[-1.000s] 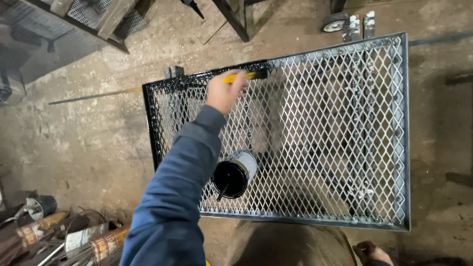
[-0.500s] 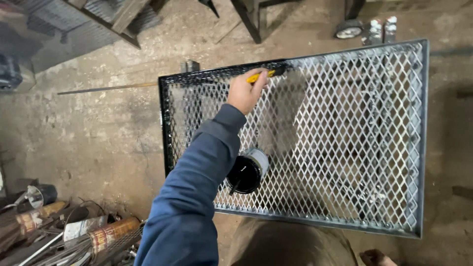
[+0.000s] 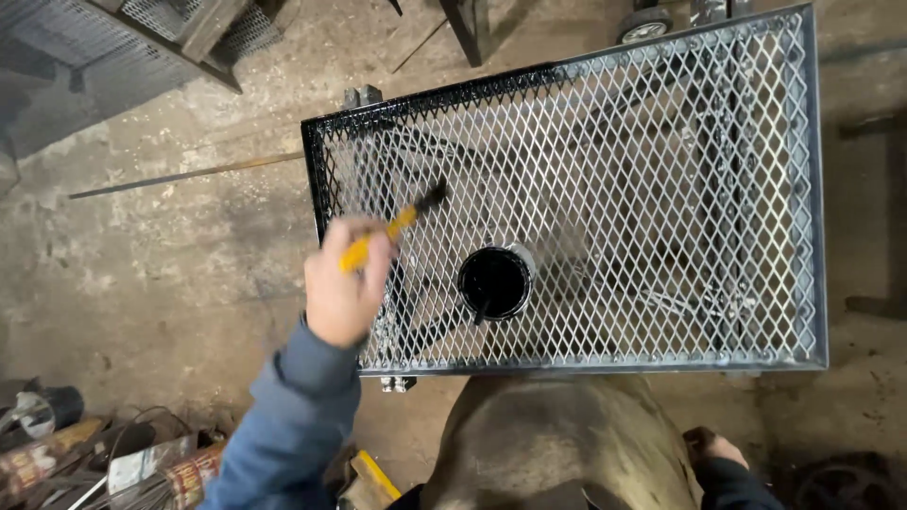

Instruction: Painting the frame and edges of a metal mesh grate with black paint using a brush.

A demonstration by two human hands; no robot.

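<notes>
Left hand point(image 3: 342, 283) was raised over the near-left part of the mesh panel point(image 3: 661, 170), its grip closed around the yellow handle of a paintbrush point(image 3: 395, 225). Dark bristles pointed up and to the right, above the mesh; whether they touched it could not be told. Blue sleeve point(image 3: 283, 425) ran down to the lower left edge of the view.

Right hand point(image 3: 715, 446) showed only in part at the bottom right, low beside the person's trousers point(image 3: 557, 434). Its grip could not be made out; nothing seen in it.

Open paint can point(image 3: 495, 281) stood on the mesh just right of the left hand, near the panel's front edge. Contents black, with a thin stick or drip mark at the rim.

The mesh panel was a rectangular expanded-metal sheet in a steel frame, lying flat above the concrete floor point(image 3: 161, 246). Far-left frame edge and left corner were glossy black; the rest of the mesh and frame were bare grey metal.

A long thin rod point(image 3: 189, 176) lay on the floor left of the panel. Cans and scrap point(image 3: 104, 458) were heaped at the lower left. A small wheel point(image 3: 644, 23) sat beyond the panel's far edge.
</notes>
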